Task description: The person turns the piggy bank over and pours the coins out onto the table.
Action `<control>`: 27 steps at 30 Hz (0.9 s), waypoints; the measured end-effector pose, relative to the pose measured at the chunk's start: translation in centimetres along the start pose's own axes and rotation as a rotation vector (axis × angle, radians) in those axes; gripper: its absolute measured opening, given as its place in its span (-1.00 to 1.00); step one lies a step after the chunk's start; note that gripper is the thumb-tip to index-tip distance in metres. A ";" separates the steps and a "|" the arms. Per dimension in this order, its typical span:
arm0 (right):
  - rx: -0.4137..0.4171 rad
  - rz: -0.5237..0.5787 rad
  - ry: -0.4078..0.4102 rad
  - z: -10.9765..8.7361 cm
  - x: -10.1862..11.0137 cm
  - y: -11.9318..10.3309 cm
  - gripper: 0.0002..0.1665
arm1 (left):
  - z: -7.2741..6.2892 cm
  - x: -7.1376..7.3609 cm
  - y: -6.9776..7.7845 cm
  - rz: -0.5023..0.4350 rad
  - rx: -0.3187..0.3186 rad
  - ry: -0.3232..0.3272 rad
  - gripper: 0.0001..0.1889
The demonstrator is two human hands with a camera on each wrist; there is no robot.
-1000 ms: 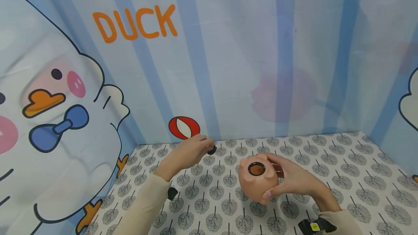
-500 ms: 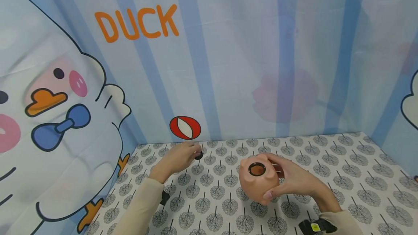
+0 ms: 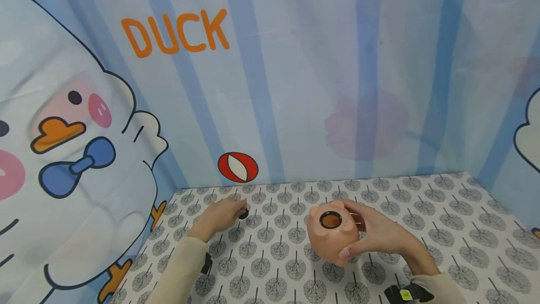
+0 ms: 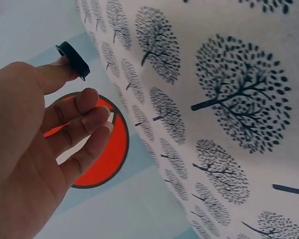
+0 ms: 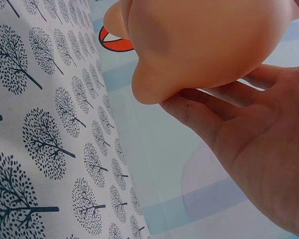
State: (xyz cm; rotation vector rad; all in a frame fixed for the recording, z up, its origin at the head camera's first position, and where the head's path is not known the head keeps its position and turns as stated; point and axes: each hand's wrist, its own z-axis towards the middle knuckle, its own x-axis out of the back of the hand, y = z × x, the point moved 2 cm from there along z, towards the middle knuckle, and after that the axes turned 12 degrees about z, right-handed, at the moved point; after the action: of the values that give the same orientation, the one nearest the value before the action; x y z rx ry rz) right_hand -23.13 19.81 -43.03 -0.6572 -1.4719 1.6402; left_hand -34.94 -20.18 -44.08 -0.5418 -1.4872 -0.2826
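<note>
My right hand grips a pink piggy bank from its right side, thumb at the front. The bank is tipped so that a round, black-rimmed hole between its stubby feet faces the head camera. Seen from the right wrist, the smooth body of the bank rests against the fingers. Farther left, over the cloth, my left hand pinches a small round black plug at its fingertips. The other fingers of that hand are loosely bent and hold nothing. The two hands are well apart.
A white cloth printed with grey trees covers the table. Behind it hangs a blue striped curtain with a large duck, the word DUCK and a red ball print. Black straps circle the wrists.
My left hand has moved left and nearer to me, lower over the cloth, with the black plug still pinched. The right hand and the piggy bank have stayed almost in place.
</note>
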 end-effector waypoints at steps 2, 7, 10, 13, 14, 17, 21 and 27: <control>0.008 -0.011 0.003 0.0 0.0 0.0 0.17 | -0.1 -0.3 -0.1 -0.010 0.010 -0.016 -0.83; 0.023 0.001 -0.011 0.0 0.0 -0.1 0.14 | -0.2 -0.9 -0.3 -0.007 0.021 -0.047 -0.77; 0.032 0.008 -0.019 0.0 0.0 -0.2 0.12 | -0.2 -1.5 -0.4 0.006 0.020 -0.045 -0.73; 0.037 0.001 -0.017 0.0 0.0 -0.2 0.12 | -0.3 -2.2 -0.6 -0.007 0.033 -0.058 -0.71; 0.038 -0.002 -0.014 0.0 -0.1 -0.3 0.12 | -0.3 -2.4 -0.7 -0.013 0.042 -0.068 -0.72; 0.031 -0.003 -0.009 -0.1 -0.1 -0.3 0.13 | -0.3 -3.2 -0.9 -0.032 0.062 -0.086 -0.77; 0.019 0.014 -0.012 -0.1 -0.1 -0.3 0.12 | -0.2 -3.8 -1.0 -0.044 0.071 -0.078 -0.83; 0.023 0.031 -0.024 0.0 0.0 -0.2 0.11 | -0.1 -3.6 -1.0 -0.082 0.072 -0.072 -0.87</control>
State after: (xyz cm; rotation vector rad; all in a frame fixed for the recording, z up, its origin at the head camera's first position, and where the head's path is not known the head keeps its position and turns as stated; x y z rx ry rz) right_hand -23.02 19.80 -42.83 -0.6526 -1.4642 1.6916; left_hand -35.61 -21.61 -47.49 -0.4379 -1.5856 -0.2744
